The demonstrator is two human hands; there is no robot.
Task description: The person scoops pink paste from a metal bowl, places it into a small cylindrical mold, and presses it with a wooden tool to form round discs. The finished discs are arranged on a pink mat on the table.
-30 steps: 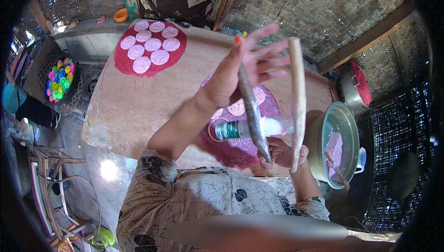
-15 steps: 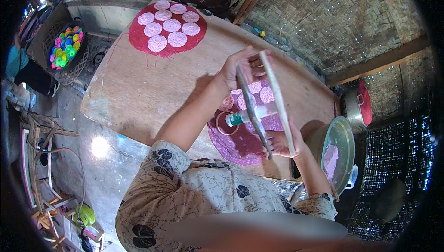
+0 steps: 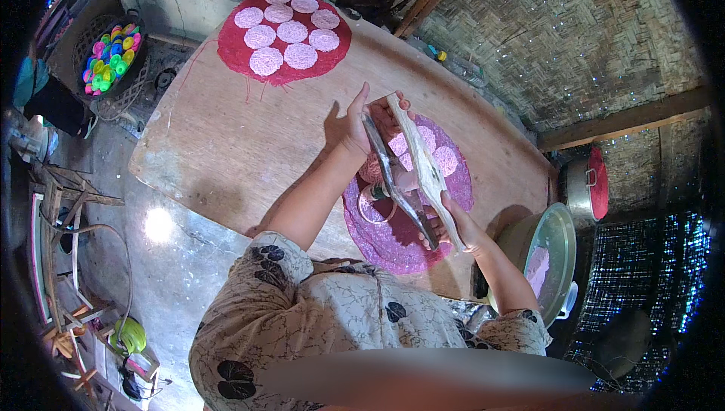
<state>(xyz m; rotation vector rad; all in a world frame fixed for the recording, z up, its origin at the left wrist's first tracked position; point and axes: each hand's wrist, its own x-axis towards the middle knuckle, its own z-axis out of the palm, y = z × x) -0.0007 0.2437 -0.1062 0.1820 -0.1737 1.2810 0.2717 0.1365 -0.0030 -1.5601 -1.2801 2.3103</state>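
Observation:
Both my hands hold a hand press of two long wooden bars, one dark (image 3: 393, 181) and one pale (image 3: 423, 162), with a tube (image 3: 408, 181) partly hidden between them. My left hand (image 3: 362, 126) grips the far ends, its thumb raised. Around the near ends is my right hand (image 3: 462, 230), fingers by the dark bar and thumb side on the pale one. Beneath the press lies a round purple mat (image 3: 370, 241) bearing pink lacy discs (image 3: 445, 160). A thin ring (image 3: 365, 207) is on the mat's left part, partly covered by the press.
A red mat (image 3: 234, 47) with several pale pink discs lies on the far side of the wooden table (image 3: 226, 132). At right stand a tub (image 3: 560, 241) with pink dough (image 3: 538, 269) and a metal pot (image 3: 580, 187). A basket (image 3: 128, 98) of colourful plastic pieces is at far left.
My hands have shifted the press to the left and turned it slightly. The tube's green-marked end, plain to see before, is now mostly hidden by the dark bar.

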